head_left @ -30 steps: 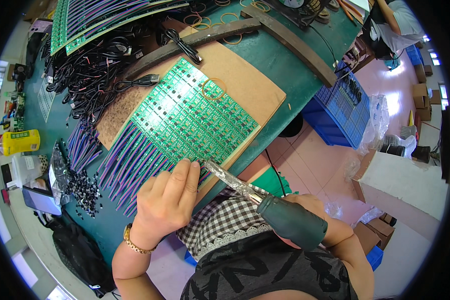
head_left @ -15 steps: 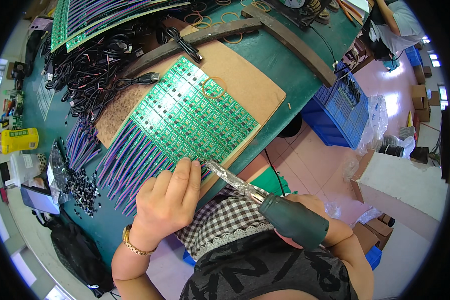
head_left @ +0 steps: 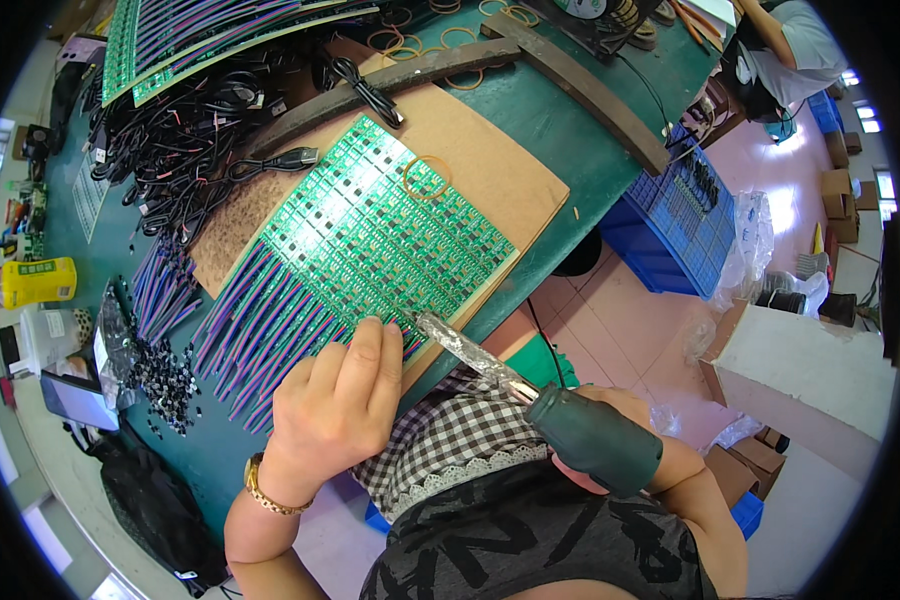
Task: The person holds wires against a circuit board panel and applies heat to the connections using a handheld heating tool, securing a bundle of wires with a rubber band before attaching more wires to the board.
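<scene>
A green panel of small circuit boards (head_left: 390, 215) lies on a brown board, with rows of thin multicoloured wires (head_left: 255, 325) along its left edge. At the panel's near corner my left hand (head_left: 340, 385) is closed, its fingertips pinching thin wires against the edge; the pinched ends are mostly hidden. My right hand (head_left: 620, 405) grips the dark green handle of a soldering iron (head_left: 595, 440), which covers most of the fingers. The iron's crusted metal shaft reaches to the panel just right of my left fingertips. A rubber band (head_left: 427, 177) rests on the panel.
Brown fibreboard (head_left: 500, 160) lies under the panel, with dark bars (head_left: 590, 100) behind it. Black cables (head_left: 185, 130) are heaped at left, near loose black connectors (head_left: 165, 385) and a yellow bottle (head_left: 35, 282). A blue crate (head_left: 660, 240) stands right of the table.
The soldering iron has shifted slightly, its handle moving a little to the right. My left hand stays at the panel's near edge, almost still.
</scene>
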`<act>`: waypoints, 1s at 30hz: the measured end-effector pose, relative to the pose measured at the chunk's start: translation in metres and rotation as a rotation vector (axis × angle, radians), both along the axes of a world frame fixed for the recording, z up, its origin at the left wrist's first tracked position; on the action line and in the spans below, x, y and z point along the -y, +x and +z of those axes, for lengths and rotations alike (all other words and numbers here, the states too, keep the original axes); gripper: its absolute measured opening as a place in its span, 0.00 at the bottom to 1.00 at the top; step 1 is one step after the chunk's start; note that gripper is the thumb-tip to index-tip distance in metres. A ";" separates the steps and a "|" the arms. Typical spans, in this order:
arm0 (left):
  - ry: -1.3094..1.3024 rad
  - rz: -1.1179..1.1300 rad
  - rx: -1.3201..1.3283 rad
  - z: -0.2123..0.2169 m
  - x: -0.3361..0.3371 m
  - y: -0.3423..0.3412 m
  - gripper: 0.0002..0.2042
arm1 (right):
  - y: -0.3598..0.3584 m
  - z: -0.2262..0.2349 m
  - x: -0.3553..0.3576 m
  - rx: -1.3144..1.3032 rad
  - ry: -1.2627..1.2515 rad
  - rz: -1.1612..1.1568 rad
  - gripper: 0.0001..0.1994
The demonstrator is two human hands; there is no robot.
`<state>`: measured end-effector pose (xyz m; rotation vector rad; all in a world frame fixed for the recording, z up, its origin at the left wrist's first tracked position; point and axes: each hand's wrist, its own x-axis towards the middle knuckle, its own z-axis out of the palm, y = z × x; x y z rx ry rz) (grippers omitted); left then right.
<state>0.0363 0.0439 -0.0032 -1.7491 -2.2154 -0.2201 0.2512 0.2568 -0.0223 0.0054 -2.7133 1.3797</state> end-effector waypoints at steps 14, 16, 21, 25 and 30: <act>-0.040 0.017 0.060 0.008 0.002 0.002 0.12 | 0.005 -0.004 -0.004 -0.035 0.089 0.032 0.19; -0.048 0.033 0.110 0.014 0.002 0.003 0.13 | 0.010 -0.014 0.001 -0.083 0.096 -0.016 0.19; 0.280 0.308 0.367 0.032 0.021 0.003 0.18 | -0.011 0.011 -0.007 -0.034 0.104 0.076 0.17; 0.371 0.440 0.743 0.038 0.018 0.007 0.19 | -0.011 0.007 -0.007 0.120 0.001 0.111 0.18; 0.319 0.382 0.744 0.023 0.009 0.001 0.10 | -0.002 -0.006 -0.002 0.152 -0.063 -0.075 0.16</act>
